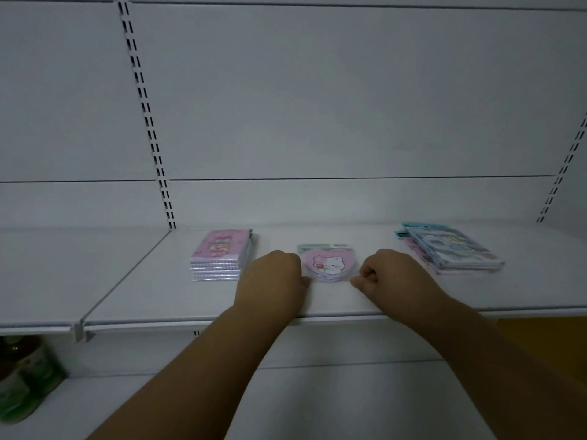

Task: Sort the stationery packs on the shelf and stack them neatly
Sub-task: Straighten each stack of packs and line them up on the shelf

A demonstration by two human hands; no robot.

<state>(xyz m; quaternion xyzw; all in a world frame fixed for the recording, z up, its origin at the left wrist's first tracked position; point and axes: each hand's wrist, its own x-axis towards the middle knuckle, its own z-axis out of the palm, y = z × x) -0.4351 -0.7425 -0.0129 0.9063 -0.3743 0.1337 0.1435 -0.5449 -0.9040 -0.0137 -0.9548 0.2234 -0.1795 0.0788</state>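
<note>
From the head view, we see the heart packs [328, 265] mid-shelf [317, 301], stacked. Left of them sits the notebook stack [219, 255]; right of them, the blue packs [451, 249] lie fanned askew. Our left hand [273, 276] is curled against the heart packs' left edge; our right hand [386, 273] pinches their right corner. Squeezing unevenly could, we judge, skew the slick stack, or slide a pack toward the shelf's front lip.

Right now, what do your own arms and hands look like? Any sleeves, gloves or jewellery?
Both forearms are bare with no sleeves in view. The left hand and right hand wear no gloves, and no rings, watch or bracelets show.
</note>
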